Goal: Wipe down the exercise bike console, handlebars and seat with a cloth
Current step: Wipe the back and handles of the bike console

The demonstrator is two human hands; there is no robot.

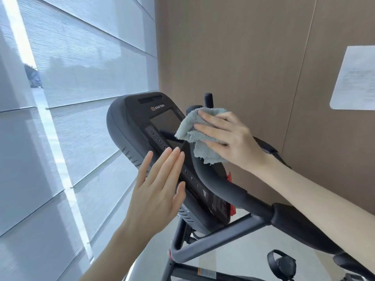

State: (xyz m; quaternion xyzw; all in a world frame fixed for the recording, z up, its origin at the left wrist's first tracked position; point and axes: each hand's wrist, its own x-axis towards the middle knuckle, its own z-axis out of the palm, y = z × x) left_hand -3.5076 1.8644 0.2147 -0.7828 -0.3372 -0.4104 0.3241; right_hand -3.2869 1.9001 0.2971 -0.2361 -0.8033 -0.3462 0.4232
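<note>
The exercise bike's black console (142, 122) tilts across the middle of the view, with a dark screen and a row of round buttons. My right hand (227, 136) lies with straight fingers on a grey-blue cloth (194, 134), pressing it against the console's right side where the curved black handlebar (215, 179) rises. My left hand (158, 187) is flat and open, fingers together, its fingertips at the console's lower left edge near the buttons. The seat is out of sight.
White window blinds (77, 98) fill the left side. A brown panelled wall (253, 57) stands close behind the bike, with a paper notice (357, 78) on it. The bike frame (213, 238) and a pedal (282, 264) show below, over a pale floor.
</note>
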